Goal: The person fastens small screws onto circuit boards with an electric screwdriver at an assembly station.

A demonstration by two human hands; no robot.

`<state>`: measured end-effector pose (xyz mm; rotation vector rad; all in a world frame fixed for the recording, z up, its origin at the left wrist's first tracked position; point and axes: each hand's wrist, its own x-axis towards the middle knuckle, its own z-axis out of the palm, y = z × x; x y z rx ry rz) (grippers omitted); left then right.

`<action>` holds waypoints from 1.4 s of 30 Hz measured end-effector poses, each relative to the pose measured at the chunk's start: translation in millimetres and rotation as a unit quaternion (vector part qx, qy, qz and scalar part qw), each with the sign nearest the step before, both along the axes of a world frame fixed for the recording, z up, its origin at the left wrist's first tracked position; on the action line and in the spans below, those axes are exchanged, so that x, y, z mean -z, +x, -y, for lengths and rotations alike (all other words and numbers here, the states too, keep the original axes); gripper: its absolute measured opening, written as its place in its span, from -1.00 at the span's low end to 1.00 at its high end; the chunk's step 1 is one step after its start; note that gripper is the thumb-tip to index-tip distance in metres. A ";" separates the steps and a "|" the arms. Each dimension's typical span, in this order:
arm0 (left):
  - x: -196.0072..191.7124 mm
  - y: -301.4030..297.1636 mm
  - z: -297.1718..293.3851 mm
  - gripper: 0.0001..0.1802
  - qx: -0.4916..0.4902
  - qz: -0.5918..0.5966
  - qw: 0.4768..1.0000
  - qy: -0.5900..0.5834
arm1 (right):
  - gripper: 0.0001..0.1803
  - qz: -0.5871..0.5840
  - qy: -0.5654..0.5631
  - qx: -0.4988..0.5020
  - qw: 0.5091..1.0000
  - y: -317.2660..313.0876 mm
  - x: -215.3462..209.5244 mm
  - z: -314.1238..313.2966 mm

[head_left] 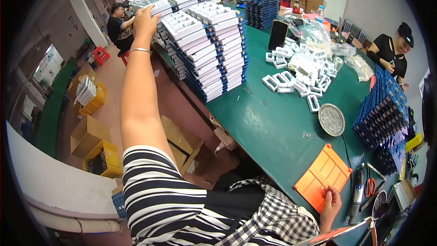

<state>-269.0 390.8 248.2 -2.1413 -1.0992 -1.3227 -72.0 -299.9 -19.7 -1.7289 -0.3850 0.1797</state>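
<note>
My left arm reaches far out to the tall stacks. My left hand is at the near edge of a white plastic frame row, its fingers apart and the fingertips partly hidden. Beside it rises a tall stack of white frames on blue racks. Over the lower edge of an orange divided tray, my right hand has its fingers curled with thumb and fingertips together. Whatever it may pinch is too small to tell.
Loose white frames lie heaped on the green table near a phone. A round dish of small metal parts stands right of centre. Blue racks, scissors and an electric screwdriver lie right. Two people sit farther off.
</note>
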 end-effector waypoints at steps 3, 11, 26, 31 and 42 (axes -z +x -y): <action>-8.9 11.0 -12.8 -0.62 -0.030 -0.031 0.998 -0.042 | -0.78 0.006 -0.018 0.014 1.000 -0.9 -0.3 -1.9; -32.4 9.4 3.0 -0.75 -0.022 -0.021 0.999 0.041 | -0.77 0.016 -0.044 0.002 0.999 1.4 -0.1 -1.4; 8.8 30.2 160.8 -0.77 0.088 0.082 0.988 0.100 | -0.78 -0.004 0.010 -0.013 1.000 -0.9 -3.2 -1.0; 18.9 40.7 177.3 -0.78 0.095 0.077 0.990 0.073 | -0.78 -0.013 0.038 -0.021 0.999 0.1 -1.4 1.7; 24.8 32.7 169.3 -0.79 0.171 0.055 0.980 0.086 | -0.78 -0.008 0.041 -0.006 0.999 -2.0 -5.5 0.0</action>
